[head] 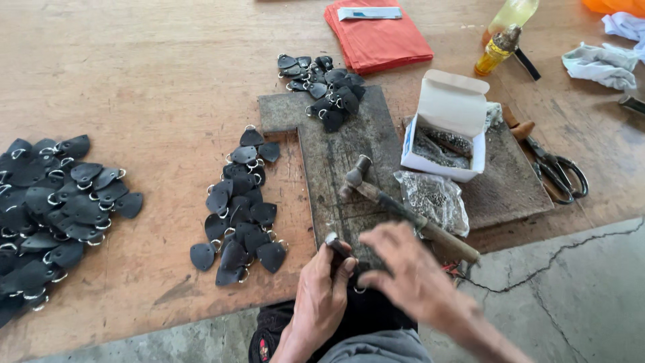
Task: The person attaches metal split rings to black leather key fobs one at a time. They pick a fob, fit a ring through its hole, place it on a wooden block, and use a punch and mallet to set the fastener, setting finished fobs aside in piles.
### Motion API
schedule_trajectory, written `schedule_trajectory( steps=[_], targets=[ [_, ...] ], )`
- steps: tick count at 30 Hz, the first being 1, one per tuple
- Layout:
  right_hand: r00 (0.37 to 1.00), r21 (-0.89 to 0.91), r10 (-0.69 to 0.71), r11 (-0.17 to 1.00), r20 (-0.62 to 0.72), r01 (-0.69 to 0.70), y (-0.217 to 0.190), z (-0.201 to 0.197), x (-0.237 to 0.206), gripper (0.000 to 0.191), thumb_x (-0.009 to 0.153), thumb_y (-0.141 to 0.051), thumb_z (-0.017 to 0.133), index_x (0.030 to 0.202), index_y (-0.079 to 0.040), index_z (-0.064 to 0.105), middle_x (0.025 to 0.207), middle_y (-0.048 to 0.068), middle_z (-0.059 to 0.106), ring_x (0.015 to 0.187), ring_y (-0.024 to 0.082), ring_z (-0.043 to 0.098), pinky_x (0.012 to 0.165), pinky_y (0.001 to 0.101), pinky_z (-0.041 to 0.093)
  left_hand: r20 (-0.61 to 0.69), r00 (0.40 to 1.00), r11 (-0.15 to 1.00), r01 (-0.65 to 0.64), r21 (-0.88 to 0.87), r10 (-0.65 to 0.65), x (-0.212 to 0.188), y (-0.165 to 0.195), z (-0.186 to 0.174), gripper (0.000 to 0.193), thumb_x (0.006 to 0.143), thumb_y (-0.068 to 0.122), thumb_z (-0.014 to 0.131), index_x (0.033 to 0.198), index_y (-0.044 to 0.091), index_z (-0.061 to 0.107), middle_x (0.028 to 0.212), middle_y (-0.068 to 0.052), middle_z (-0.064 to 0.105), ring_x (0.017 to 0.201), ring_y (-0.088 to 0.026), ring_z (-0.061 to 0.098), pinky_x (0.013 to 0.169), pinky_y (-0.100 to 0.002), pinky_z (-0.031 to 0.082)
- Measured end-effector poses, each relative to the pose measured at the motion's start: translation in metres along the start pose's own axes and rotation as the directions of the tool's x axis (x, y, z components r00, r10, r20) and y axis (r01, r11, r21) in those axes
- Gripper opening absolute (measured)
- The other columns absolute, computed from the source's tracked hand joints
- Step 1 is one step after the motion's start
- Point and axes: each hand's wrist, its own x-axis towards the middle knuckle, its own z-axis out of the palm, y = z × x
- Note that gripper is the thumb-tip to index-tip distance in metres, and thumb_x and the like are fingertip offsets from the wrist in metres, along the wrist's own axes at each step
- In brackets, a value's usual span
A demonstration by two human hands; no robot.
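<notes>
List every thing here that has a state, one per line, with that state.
White cardboard box: lid flipped open, dark metal parts inside.
Clear plastic bag of small metal pieces: lying flat, mouth not visible.
Wooden-handled hammer: lying unheld on the dark work board.
Black-handled scissors: closed, lying flat.
Yellow plastic bottle: capped, tilted.
Left hand: fingers closed on a small metal-tipped tool.
Right hand: blurred, grip unclear.

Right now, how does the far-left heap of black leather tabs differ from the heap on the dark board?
The far-left heap of black leather tabs is much larger and spreads wide over the bare wooden table, running out of frame. The heap on the dark board is small, tightly bunched, and only partly on the dark work board. Both hold black shield-shaped pieces with metal rings.
</notes>
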Motion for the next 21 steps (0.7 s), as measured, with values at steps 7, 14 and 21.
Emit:
schedule_trajectory(
  steps=[7, 14, 21],
  targets=[
    [0.951, 0.248, 0.248, 0.924, 0.186, -0.290, -0.012, 0.024, -0.012, 0.042, 0.082, -0.007, 0.072, 0.121, -0.004, 0.057, 0.112, 0.016, 0.057, 0.107, 0.037, 0.058, 0.089, 0.0439, 0.049, 0.015, 1.000, 0.998, 0.015, 0.057, -0.016, 0.009, 0.000, 0.002, 0.025, 0.094, 0.011, 0.067, 0.116, 0.001, 0.061, 0.091, -0.017, 0.074, 0.082, -0.031, 0.075, 0.071, -0.038, 0.058],
    [0.900, 0.288, 0.325, 0.867, 0.292, -0.406, 0.000, 0.005, -0.010, 0.020, 0.082, -0.007, 0.079, 0.094, -0.003, 0.063, 0.091, 0.009, 0.063, 0.078, 0.024, 0.067, 0.070, 0.0366, 0.055, 0.058, 0.990, 0.835, -0.142, 0.532, 0.131, 0.043, -0.002, 0.001, 0.018, 0.093, 0.014, 0.067, 0.104, 0.001, 0.062, 0.091, -0.015, 0.066, 0.085, -0.034, 0.066, 0.071, -0.045, 0.054],
    [0.920, 0.190, -0.103, 0.964, -0.378, 0.186, 0.021, -0.002, -0.015, 0.021, 0.076, 0.008, 0.078, 0.091, -0.001, 0.066, 0.087, 0.005, 0.064, 0.078, 0.020, 0.069, 0.067, 0.0325, 0.057, 0.161, 0.983, 0.766, -0.036, 0.642, -0.089, 0.039, 0.001, -0.015, 0.031, 0.094, 0.021, 0.066, 0.118, 0.002, 0.061, 0.094, -0.013, 0.062, 0.084, -0.029, 0.063, 0.069, -0.042, 0.053]
  ],
)
